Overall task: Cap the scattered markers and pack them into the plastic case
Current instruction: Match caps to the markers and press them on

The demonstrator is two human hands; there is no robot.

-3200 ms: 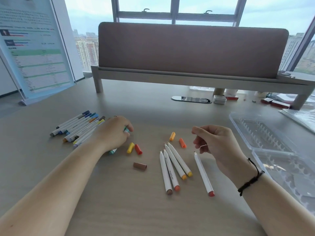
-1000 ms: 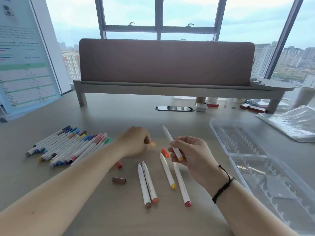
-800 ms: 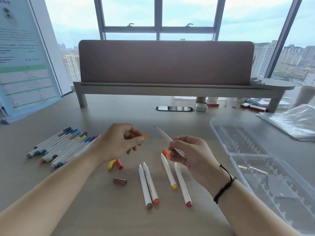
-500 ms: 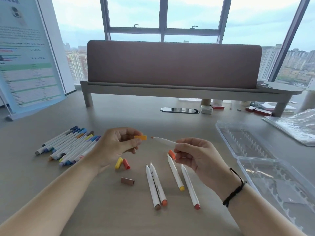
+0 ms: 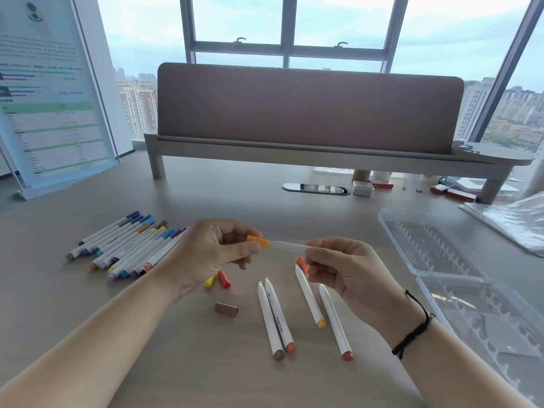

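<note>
On pale desk [image 5: 88, 334] by windows [image 5: 288, 22], left hand [image 5: 203, 254] fingers pinching orange cap [image 5: 258, 241], right hand [image 5: 350, 272] gripping marker [image 5: 290, 246].

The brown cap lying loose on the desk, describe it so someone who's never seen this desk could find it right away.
Start at the wooden desk and find the left hand, which pinches an orange cap. Just nearer the person, left of four uncapped white markers, lies the brown cap on its side. It lies alone and is dull brown, while the yellow cap and red cap touch each other farther back.
</note>
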